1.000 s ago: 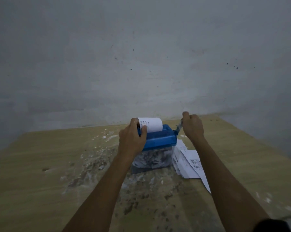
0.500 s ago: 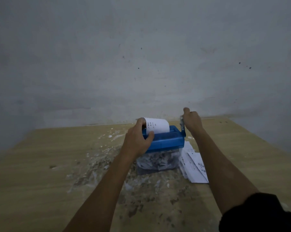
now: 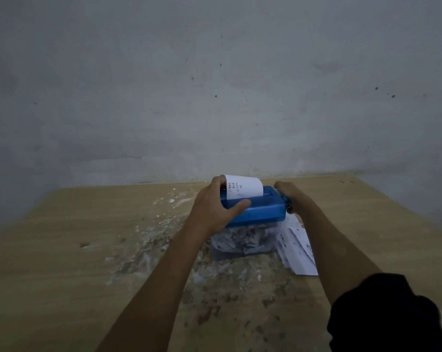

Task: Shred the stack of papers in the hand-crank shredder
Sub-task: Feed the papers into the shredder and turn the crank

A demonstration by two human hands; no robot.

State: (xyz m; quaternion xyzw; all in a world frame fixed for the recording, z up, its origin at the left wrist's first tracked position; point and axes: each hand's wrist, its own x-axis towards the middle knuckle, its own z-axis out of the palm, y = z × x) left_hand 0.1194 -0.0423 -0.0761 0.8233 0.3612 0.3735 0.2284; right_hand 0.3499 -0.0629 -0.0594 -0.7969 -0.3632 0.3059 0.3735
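**Sheet in the slot, both hands on the shredder**

A blue hand-crank shredder [image 3: 259, 210] stands on a wooden tabletop [image 3: 62, 250], near the far edge where it meets a grey wall [image 3: 214, 85]. Its blue top sits on a clear bin [image 3: 242, 243] packed with grey-white shreds.

A white sheet of paper [image 3: 244, 188] with a few printed marks stands upright out of the slot in the shredder's top, its upper edge curling toward the wall.

The left hand [image 3: 213, 208] grips the left end of the blue top: the thumb lies across the near face, and the fingers [image 3: 218, 180] curl over the far side beside the sheet's left edge.

The right hand [image 3: 288, 193] is at the shredder's right end, its fingers clenched around the crank [image 3: 287, 202], of which only a small blue part shows below the knuckles. A black sleeve [image 3: 382, 313] covers that arm near the bottom right corner.

The stack of papers [image 3: 297, 250] lies flat on the tabletop just to the right of the bin, partly under the right forearm, the sheets fanned slightly.

Paper scraps and dust [image 3: 148, 252] are scattered over the tabletop to the left of and in front of the shredder.
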